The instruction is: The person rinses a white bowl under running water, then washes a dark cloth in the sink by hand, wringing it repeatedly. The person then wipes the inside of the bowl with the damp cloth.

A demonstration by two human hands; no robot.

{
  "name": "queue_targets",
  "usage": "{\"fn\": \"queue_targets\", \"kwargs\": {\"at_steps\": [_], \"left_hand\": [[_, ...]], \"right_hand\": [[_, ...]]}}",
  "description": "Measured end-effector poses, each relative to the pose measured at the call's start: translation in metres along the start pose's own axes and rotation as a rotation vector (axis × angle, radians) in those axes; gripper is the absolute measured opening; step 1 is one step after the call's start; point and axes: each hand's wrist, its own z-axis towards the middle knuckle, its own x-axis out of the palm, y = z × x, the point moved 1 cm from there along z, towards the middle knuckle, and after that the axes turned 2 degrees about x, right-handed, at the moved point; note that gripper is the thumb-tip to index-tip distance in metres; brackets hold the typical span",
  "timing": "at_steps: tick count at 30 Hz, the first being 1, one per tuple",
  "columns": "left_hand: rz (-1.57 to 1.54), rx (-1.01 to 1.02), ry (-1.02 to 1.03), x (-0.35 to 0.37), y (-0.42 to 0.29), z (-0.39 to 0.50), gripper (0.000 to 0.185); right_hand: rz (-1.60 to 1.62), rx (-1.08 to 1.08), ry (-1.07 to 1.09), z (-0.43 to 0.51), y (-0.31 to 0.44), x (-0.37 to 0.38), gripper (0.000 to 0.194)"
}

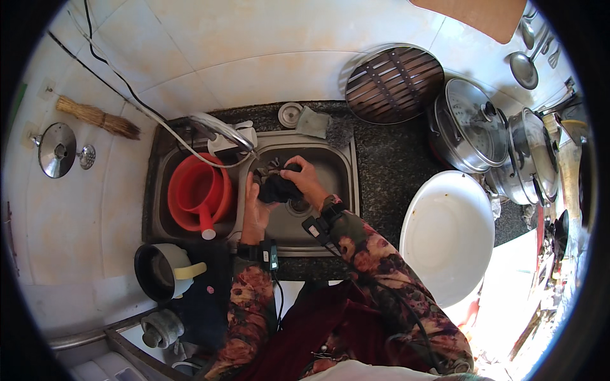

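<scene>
Over the right basin of a stainless steel double sink [356,190], both hands hold a bunched dark cloth item [280,186]. My left hand [257,209] supports it from the left, palm turned inward. With thumb and fingers, my right hand [306,178] grips its upper right part. The curved metal faucet [228,131] ends just above and left of the cloth; whether water runs from it I cannot tell. Part of the drain [299,205] shows below the cloth. A red plastic dipper [198,190] sits inside a red basin [175,209] in the left sink bowl.
Behind the sink lie a greenish sponge pad [312,123] and a round metal strainer [289,115]. To the right stand a large white basin [448,238], lidded steel pots [469,128] and a round slatted rack [394,85]. A pot with a yellow handle [174,271] is at lower left.
</scene>
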Motion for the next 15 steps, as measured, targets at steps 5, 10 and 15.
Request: {"fn": "queue_targets", "kwargs": {"at_steps": [5, 10, 15], "left_hand": [[0.104, -0.030, -0.123, -0.006, 0.019, 0.015, 0.046], [0.441, 0.120, -0.288, -0.020, 0.038, 0.040, 0.040], [0.734, 0.272, -0.245, -0.029, 0.037, 0.054, 0.038]], "right_hand": [[-0.211, -0.322, -0.053, -0.008, -0.001, 0.019, 0.044], [-0.300, -0.149, -0.065, 0.003, -0.021, 0.026, 0.038], [-0.179, -0.075, -0.052, 0.009, -0.032, 0.020, 0.032]]}}
